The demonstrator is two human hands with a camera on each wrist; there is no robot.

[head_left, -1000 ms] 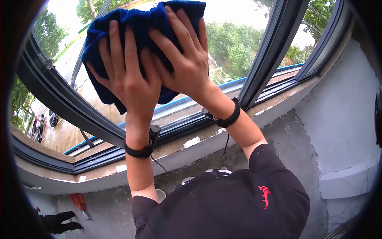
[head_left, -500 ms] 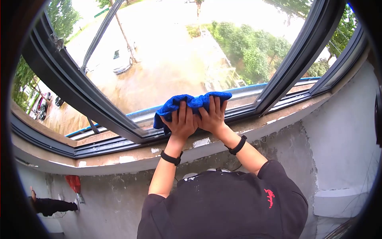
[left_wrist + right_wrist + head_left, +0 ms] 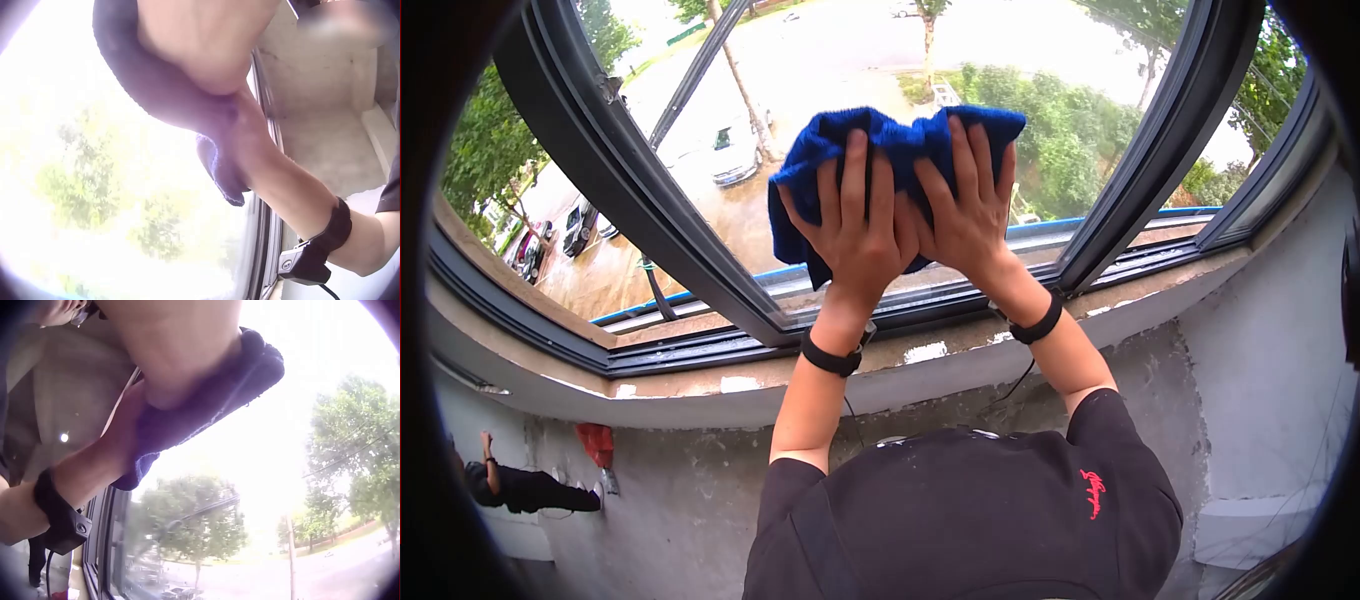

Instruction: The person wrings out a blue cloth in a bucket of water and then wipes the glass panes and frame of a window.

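A blue towel-like cloth (image 3: 900,138) lies against the glass pane (image 3: 1090,130) in the head view, bunched along its top edge. On its left part rests my left hand (image 3: 858,240), fingers spread and pointing up. My right hand (image 3: 968,222) presses the right part, its fingers also extended. The hands are side by side, with the thumbs close together in the middle. In the left wrist view the cloth (image 3: 162,94) looks dark purple beneath the hand. The right wrist view shows the folded cloth (image 3: 206,400) under the palm, fingertips hidden.
Dark window frame bars (image 3: 640,180) flank the pane, and a sill (image 3: 850,372) with chipped white patches runs below. Outside are trees, parked cars (image 3: 735,155) and wet ground. Another person (image 3: 530,488) is at the lower left, near a red bag-like item (image 3: 597,445).
Both hands first moved down the pane with the cloth to near the bottom frame bar. Since then they have come back up to around the lower middle of the glass.
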